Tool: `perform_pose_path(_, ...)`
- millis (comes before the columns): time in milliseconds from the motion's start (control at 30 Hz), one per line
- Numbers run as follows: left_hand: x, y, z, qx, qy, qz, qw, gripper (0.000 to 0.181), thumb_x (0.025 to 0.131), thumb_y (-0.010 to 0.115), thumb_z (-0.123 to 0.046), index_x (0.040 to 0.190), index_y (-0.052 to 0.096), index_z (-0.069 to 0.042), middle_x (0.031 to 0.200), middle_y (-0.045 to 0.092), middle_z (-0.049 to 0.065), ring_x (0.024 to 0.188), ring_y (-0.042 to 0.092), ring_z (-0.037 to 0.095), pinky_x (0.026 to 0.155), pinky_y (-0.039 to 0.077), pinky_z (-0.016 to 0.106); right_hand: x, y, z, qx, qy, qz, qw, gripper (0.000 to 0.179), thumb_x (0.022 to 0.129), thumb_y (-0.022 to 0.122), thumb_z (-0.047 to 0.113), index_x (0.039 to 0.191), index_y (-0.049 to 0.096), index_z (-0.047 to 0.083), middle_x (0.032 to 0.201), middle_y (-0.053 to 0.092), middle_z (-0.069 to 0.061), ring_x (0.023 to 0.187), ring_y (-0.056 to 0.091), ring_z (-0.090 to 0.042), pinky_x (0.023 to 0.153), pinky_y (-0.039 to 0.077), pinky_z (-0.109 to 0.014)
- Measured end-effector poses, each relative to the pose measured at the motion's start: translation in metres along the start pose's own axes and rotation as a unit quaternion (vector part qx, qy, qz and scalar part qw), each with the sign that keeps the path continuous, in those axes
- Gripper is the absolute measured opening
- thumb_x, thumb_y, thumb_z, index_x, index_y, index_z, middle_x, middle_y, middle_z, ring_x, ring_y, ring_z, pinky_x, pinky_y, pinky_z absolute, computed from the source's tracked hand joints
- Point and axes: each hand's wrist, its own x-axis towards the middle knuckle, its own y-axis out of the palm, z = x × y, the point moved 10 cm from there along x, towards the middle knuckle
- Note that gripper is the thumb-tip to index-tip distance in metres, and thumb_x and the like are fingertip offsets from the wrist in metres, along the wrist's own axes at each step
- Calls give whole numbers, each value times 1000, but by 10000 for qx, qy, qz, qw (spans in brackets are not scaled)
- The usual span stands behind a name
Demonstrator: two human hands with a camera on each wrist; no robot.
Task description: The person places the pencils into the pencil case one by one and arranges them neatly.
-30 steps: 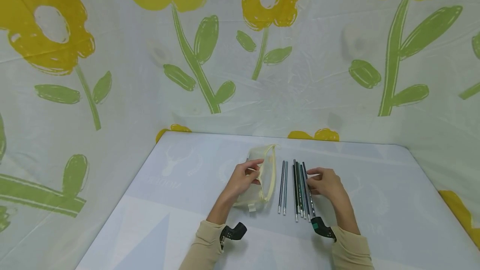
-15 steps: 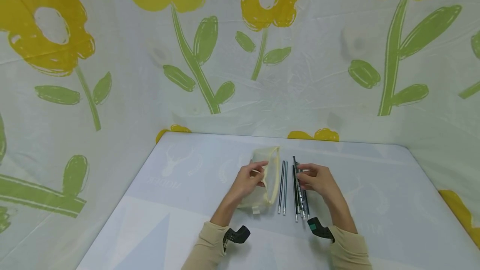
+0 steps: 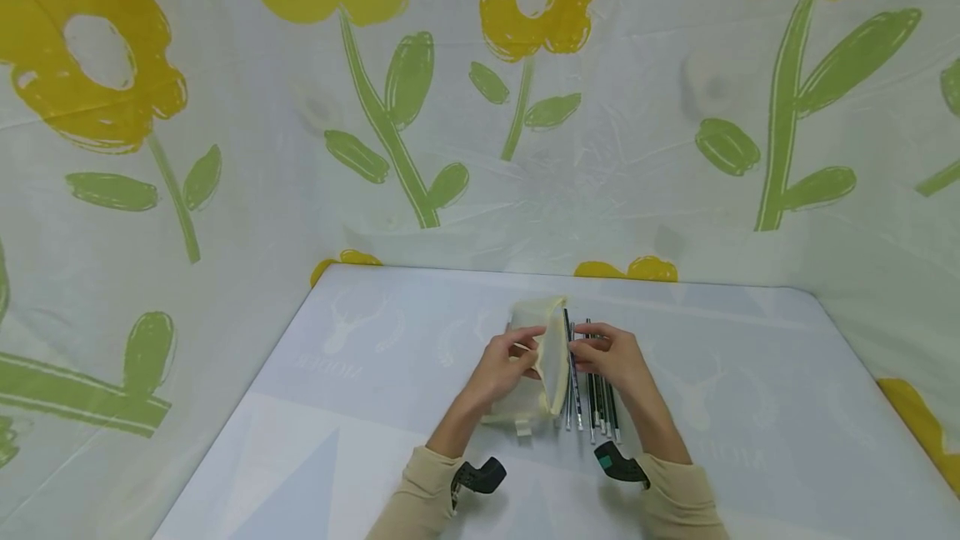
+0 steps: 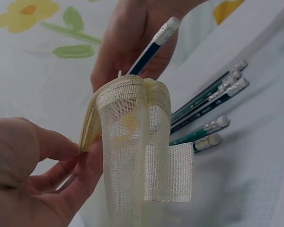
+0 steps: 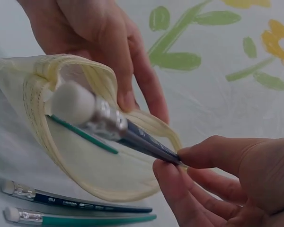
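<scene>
My left hand point(image 3: 502, 369) pinches the zippered edge of a pale yellow mesh pencil pouch point(image 4: 125, 156), holding its mouth open to the right. Between the thumb and fingers of my right hand point(image 3: 617, 357) is a dark blue pencil point(image 5: 149, 143), its white eraser end toward the wrist camera. That pencil lies across the pouch mouth in the right wrist view. Through the opening a green pencil point(image 5: 85, 135) shows. Below the mouth, a navy pencil point(image 5: 85, 202) and a teal pencil point(image 5: 94, 220) lie side by side on the table.
A bunch of dark and green pencils point(image 3: 602, 411) lies right of the pouch, eraser ends toward me. The pale patterned table point(image 3: 360, 457) meets a flower-print curtain point(image 3: 637, 148) behind and at the sides. A small fabric tab point(image 4: 173, 172) sticks out from the pouch.
My right hand has picked a pencil from the bunch and carried it left to the pouch mouth. My left hand and the pouch have shifted slightly right, over toward the pencil pair.
</scene>
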Motion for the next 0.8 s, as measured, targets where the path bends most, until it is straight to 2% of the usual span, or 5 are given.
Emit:
perform_pose_path(233,-2,5,-2,105,-46,90,9999,41,97,53,4,137,56,-3,105,59,23,90,65,27,69,65,28,2,3,-1,106,6,-125,9999,42,91,70,15,129,60,2,113,69,-24,78,71,-13,71,65,-25)
perform_pose_path(400,-3,9,-2,84,-54,175,9998,41,97,54,1,138,56,-6,106,59,23,90,64,26,73,66,38,3,3,-3,146,26,-277,9995,41,91,69,14,130,59,3,116,68,-25,83,71,-15,72,65,-25)
perform_pose_path(533,-5,11,-4,13,-62,220,9997,42,98,53,1,139,55,-5,109,58,24,91,63,26,75,65,46,4,2,-1,210,-128,-416,9988,40,92,68,12,129,59,1,117,67,-28,83,72,-17,71,65,-25)
perform_pose_path(800,-4,14,-6,-73,-78,228,9997,41,98,53,2,138,55,-6,109,59,22,92,64,26,74,64,47,3,-1,0,311,-271,-641,9971,36,91,67,9,125,61,-1,116,66,-29,79,70,-14,69,64,-24)
